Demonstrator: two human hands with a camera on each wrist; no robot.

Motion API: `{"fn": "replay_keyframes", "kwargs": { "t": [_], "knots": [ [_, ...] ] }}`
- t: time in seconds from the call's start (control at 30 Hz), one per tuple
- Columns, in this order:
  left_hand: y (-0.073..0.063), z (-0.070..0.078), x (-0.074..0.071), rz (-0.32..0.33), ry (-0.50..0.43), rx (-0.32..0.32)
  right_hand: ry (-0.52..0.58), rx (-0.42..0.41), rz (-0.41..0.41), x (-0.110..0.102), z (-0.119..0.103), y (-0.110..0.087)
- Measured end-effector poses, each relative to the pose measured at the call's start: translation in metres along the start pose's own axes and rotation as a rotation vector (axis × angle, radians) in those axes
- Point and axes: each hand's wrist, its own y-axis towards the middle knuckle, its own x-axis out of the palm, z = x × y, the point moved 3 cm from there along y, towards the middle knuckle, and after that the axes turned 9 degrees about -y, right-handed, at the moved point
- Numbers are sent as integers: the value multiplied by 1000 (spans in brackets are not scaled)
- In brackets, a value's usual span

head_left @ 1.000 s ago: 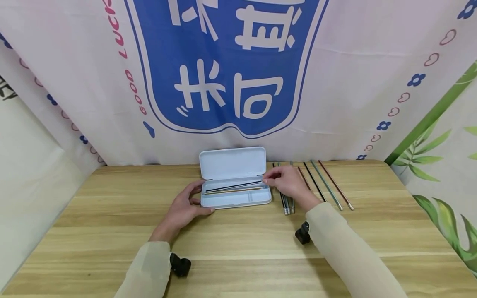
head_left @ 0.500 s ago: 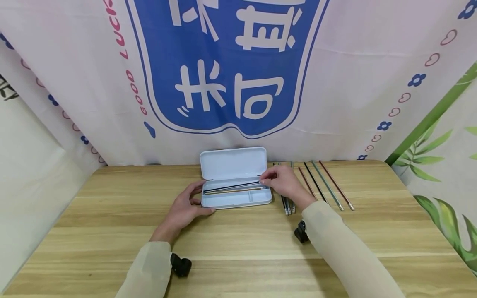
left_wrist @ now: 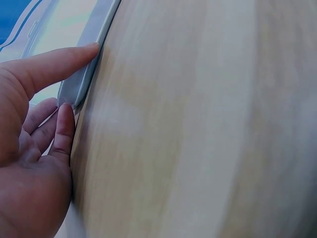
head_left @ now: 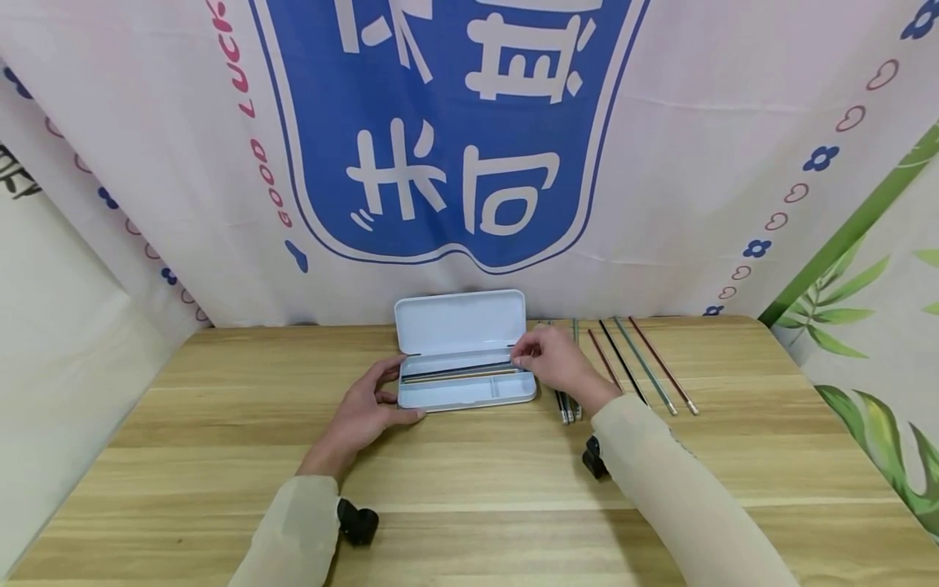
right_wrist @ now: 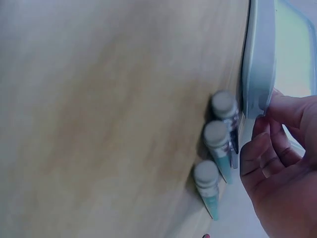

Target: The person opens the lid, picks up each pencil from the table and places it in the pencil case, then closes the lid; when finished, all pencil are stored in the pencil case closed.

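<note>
A pale blue pencil case (head_left: 443, 396) stands with its lid (head_left: 460, 320) raised at the back of the table. Inside its rear compartment a dark pencil (head_left: 455, 370) lies alongside a yellow pencil (head_left: 447, 377). My left hand (head_left: 359, 409) holds the case's left end, thumb along the front edge and fingers around the side; the left wrist view shows the thumb (left_wrist: 69, 58) against the rim. At the other end, my right hand (head_left: 559, 359) pinches the right tip of the dark pencil, just over the case's right wall. In the right wrist view, the fingertips hide that tip.
Several pencils lie on the wooden table (head_left: 469, 489) right of the case. A close bunch (head_left: 566, 412) sits under the right hand, and a blue-green pencil (head_left: 645, 367) and a red pencil (head_left: 663, 365) lie farther right. A printed curtain (head_left: 660, 204) hangs behind.
The right hand has moved slightly left and down, bringing the dark pencil from a slant to nearly parallel with the yellow one. The left hand keeps its place on the case.
</note>
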Motion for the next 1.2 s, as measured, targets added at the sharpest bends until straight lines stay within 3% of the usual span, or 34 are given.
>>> {"fn": "replay_keyframes", "kwargs": {
  "t": [0.37,0.53,0.83,1.2],
  "knots": [
    [1,2,1,-3,11,4,-131,-37,-48,-4,-5,2],
    [2,2,1,-5,5,13,-61,-40,-57,-5,-2,2],
    [1,0,0,-3,-14,20,114,27,-45,-10,4,-1],
    [0,-1,0,2,-4,15,203,83,9,-51,-2,-21]
  ]
}}
